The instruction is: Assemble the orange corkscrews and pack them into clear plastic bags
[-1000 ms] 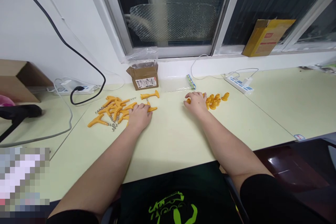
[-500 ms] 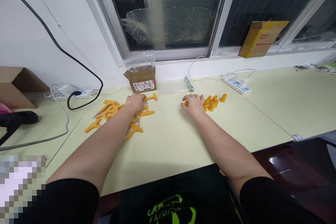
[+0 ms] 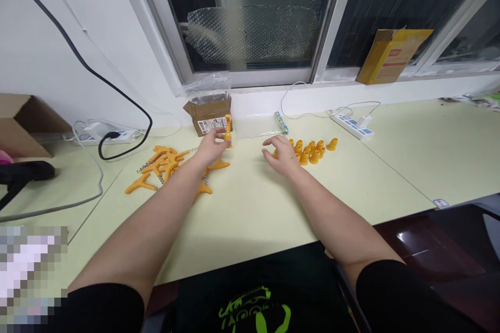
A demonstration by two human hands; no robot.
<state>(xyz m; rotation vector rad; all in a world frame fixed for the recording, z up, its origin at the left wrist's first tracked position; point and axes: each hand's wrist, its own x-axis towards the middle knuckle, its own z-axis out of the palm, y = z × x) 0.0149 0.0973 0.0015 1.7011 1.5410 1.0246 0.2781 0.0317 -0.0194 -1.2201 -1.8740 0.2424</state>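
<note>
My left hand [image 3: 212,146] is closed on a yellow corkscrew [image 3: 228,130], held upright with its handle seen edge-on. Its lower part flares out just above or on the table; I cannot tell which. Left of and under that forearm lies a heap of yellow T-handled corkscrews [image 3: 169,158] with metal spirals. My right hand [image 3: 282,156] hovers low over the table, thumb and fingers apart, at the left side of a cluster of yellow cone-shaped pieces [image 3: 305,156]. One such cone shows partly in the gap behind its thumb. A single cone [image 3: 332,144] stands apart on the right.
Behind my left hand stands an open cardboard box [image 3: 211,114]. A clear plastic bag [image 3: 258,126] lies flat near the wall. Power strips [image 3: 351,126] with cables sit at the back right and back left. A yellow carton [image 3: 394,57] leans against the window.
My left hand has lifted the corkscrew from the heap and turned it upright, moving slightly right. My right hand has shifted a little left, uncovering more cones.
</note>
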